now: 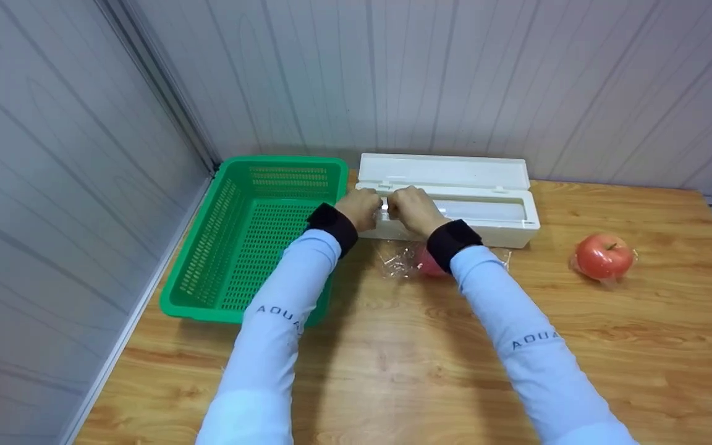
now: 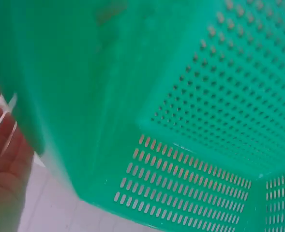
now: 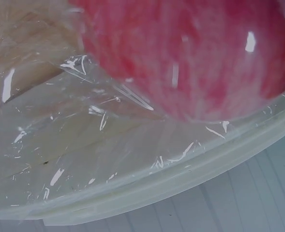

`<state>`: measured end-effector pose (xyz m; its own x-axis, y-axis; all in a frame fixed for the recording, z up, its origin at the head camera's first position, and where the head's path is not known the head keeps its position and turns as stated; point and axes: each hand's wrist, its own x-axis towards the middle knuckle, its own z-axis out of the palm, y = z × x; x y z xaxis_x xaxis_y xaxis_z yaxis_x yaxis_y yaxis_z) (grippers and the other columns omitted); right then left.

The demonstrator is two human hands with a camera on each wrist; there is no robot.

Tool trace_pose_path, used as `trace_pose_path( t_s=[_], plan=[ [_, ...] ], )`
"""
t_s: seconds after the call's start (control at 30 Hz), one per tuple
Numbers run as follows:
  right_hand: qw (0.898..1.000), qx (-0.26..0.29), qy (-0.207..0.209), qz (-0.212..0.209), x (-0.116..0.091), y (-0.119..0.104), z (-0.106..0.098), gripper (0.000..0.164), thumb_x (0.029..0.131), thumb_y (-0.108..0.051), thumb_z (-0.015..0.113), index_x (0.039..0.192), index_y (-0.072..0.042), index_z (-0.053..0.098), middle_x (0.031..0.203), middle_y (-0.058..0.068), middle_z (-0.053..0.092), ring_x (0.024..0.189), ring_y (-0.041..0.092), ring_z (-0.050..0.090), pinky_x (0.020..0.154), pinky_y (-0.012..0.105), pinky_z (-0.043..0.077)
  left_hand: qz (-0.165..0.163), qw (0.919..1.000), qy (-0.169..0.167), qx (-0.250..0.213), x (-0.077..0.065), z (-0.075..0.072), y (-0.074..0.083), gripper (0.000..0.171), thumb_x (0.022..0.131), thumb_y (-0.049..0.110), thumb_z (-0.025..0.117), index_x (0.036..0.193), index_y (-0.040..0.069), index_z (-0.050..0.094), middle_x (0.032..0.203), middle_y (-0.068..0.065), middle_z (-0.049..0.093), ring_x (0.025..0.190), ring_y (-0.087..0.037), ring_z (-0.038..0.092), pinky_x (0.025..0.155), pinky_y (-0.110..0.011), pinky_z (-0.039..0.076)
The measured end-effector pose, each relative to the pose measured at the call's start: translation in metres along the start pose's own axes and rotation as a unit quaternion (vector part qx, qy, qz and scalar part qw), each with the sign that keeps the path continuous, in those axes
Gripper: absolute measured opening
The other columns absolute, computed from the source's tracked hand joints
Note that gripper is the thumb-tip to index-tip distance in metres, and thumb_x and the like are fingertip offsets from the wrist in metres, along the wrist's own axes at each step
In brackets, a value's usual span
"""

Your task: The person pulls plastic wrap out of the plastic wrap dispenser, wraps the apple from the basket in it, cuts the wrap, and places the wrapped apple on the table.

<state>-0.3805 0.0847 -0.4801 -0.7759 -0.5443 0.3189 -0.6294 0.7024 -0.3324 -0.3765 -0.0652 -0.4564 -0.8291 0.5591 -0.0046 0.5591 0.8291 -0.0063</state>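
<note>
At the left end of a white cling film dispenser (image 1: 455, 236), my left hand (image 1: 361, 209) has its fingers curled. Thin clear strands of plastic wrap cross those fingers in the left wrist view. Close beside it, my right hand (image 1: 415, 211) is curled over the dispenser's front rim and pinches the plastic wrap; its fingertips are partly hidden. A sheet of plastic wrap (image 1: 398, 259) spreads in front of the dispenser. On or under it lies a red apple (image 3: 190, 58), mostly hidden by the right wrist in the head view. The dispenser's lid (image 1: 442, 170) is raised, and a pale roll (image 1: 486, 210) shows inside.
A green plastic basket (image 1: 173, 296) with slotted sides stands left of the dispenser, right beside my left hand. Another red apple (image 1: 603, 256), with clear film around it, sits on the wooden table (image 1: 578, 346) at the right. A panelled wall (image 1: 430, 80) rises behind.
</note>
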Motion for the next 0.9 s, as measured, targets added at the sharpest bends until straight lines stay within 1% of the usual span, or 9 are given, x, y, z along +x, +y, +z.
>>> trace_pose_path(
  t_s=[0.03,0.1,0.2,0.27,0.4,0.53,0.7,0.77,0.9],
  plan=[
    [1.0,-0.001,0.001,0.0,0.0,0.0,0.0,0.009,0.068,0.007,0.061,0.066,-0.001,0.065,0.07,0.011,0.067,0.069,0.029,0.063,0.064,0.04,0.05,0.003,1.0,0.005,-0.001,0.0,0.002,0.0,0.016,0.073,0.003,0.066,0.088,0.0,0.069,0.093,-0.016,0.066,0.088,-0.031,0.062,0.074,-0.041,0.051],
    [1.0,-0.003,0.001,0.001,-0.001,0.0,-0.001,0.009,0.068,0.007,0.061,0.066,-0.002,0.065,0.07,0.01,0.067,0.069,0.029,0.063,0.064,0.04,0.05,0.006,0.9997,0.024,0.007,-0.001,0.007,0.001,0.015,0.072,0.003,0.068,0.086,0.001,0.069,0.091,-0.017,0.067,0.085,-0.032,0.063,0.071,-0.041,0.052],
    [1.0,-0.013,-0.005,0.003,0.0,-0.001,-0.001,0.009,0.069,0.006,0.061,0.068,-0.002,0.065,0.071,0.01,0.067,0.071,0.029,0.063,0.066,0.04,0.051,0.0,0.9983,0.055,0.018,-0.001,0.013,0.003,0.013,0.072,0.004,0.068,0.084,0.001,0.07,0.087,-0.017,0.067,0.081,-0.033,0.064,0.066,-0.041,0.054],
    [1.0,-0.023,-0.01,0.0,0.0,-0.002,0.0,0.008,0.069,0.006,0.062,0.07,-0.001,0.067,0.072,0.011,0.067,0.072,0.029,0.063,0.067,0.04,0.051,-0.01,0.9972,0.069,0.025,-0.001,0.015,0.004,0.011,0.072,0.003,0.067,0.082,0.001,0.07,0.086,-0.018,0.067,0.08,-0.033,0.064,0.065,-0.042,0.054],
    [0.999,-0.042,-0.018,-0.006,0.005,-0.004,0.0,0.006,0.07,0.003,0.063,0.07,-0.002,0.067,0.073,0.011,0.067,0.071,0.03,0.063,0.065,0.042,0.05,-0.04,0.9949,0.085,0.036,0.0,0.016,0.004,0.007,0.072,0.002,0.066,0.079,0.002,0.069,0.083,-0.017,0.067,0.079,-0.033,0.064,0.064,-0.041,0.055],
    [0.999,-0.037,-0.022,-0.006,0.008,-0.004,0.0,0.007,0.069,0.004,0.062,0.066,-0.002,0.065,0.07,0.011,0.066,0.069,0.031,0.062,0.063,0.041,0.049,-0.068,0.9924,0.096,0.036,0.002,0.015,0.005,0.005,0.071,0.001,0.065,0.075,0.003,0.069,0.082,-0.017,0.068,0.079,-0.032,0.064,0.065,-0.041,0.054],
    [1.0,-0.018,-0.021,-0.001,0.007,0.002,-0.005,0.009,0.066,0.006,0.061,0.062,-0.001,0.064,0.066,0.012,0.065,0.064,0.03,0.06,0.06,0.04,0.049,-0.079,0.9931,0.08,0.036,0.007,0.01,0.008,0.009,0.076,0.0,0.061,0.078,0.001,0.07,0.085,-0.018,0.067,0.082,-0.034,0.063,0.068,-0.043,0.055],
    [1.0,-0.01,-0.017,0.003,0.005,0.005,-0.009,0.009,0.066,0.007,0.062,0.062,0.0,0.064,0.065,0.012,0.065,0.063,0.03,0.061,0.06,0.04,0.049,-0.083,0.9932,0.07,0.042,0.01,0.007,0.008,0.01,0.078,0.0,0.06,0.08,0.001,0.07,0.087,-0.018,0.067,0.083,-0.034,0.063,0.068,-0.042,0.055],
    [1.0,-0.002,-0.012,0.011,0.002,0.012,-0.013,0.008,0.067,0.007,0.063,0.064,0.0,0.066,0.066,0.012,0.066,0.065,0.029,0.062,0.061,0.039,0.05,-0.103,0.9909,0.058,0.064,0.015,0.003,0.005,0.011,0.079,0.001,0.06,0.084,0.002,0.069,0.089,-0.017,0.068,0.084,-0.033,0.064,0.066,-0.042,0.055]
  ],
)
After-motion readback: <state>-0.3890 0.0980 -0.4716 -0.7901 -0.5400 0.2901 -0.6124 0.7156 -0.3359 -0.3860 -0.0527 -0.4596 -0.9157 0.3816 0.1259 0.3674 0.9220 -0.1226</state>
